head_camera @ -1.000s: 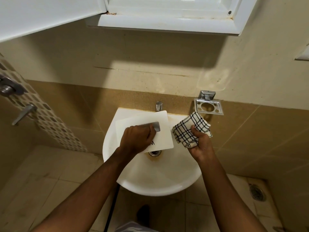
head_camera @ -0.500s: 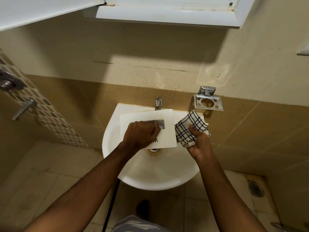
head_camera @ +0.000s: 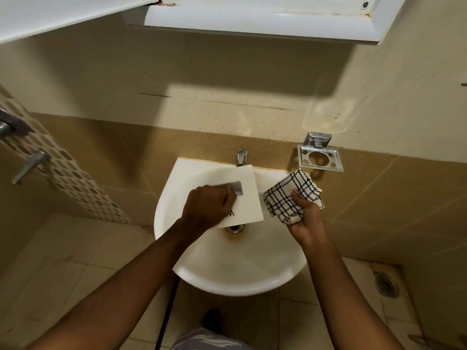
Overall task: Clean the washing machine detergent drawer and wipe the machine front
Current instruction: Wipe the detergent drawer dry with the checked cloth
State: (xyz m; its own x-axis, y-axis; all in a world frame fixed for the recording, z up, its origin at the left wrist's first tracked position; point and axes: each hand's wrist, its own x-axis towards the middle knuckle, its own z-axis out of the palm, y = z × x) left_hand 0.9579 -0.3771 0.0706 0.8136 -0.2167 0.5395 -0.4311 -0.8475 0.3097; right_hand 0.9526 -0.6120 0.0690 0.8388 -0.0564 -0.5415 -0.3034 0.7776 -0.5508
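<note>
Your left hand (head_camera: 207,208) now holds the white drawer (head_camera: 246,198) further toward the tap (head_camera: 241,157), closer to the cloth (head_camera: 290,194).

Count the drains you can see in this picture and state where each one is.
2. One drain sits at the bottom of the white sink, partly covered by the white drawer held in the left hand. A floor drain lies at lower right. Others may be out of view.

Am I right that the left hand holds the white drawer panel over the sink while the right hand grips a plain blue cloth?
Not quite. The head view shows the cloth in the right hand is white with a black grid pattern, not plain blue. The rest stands: the left hand holds the white drawer panel over the sink.
</note>
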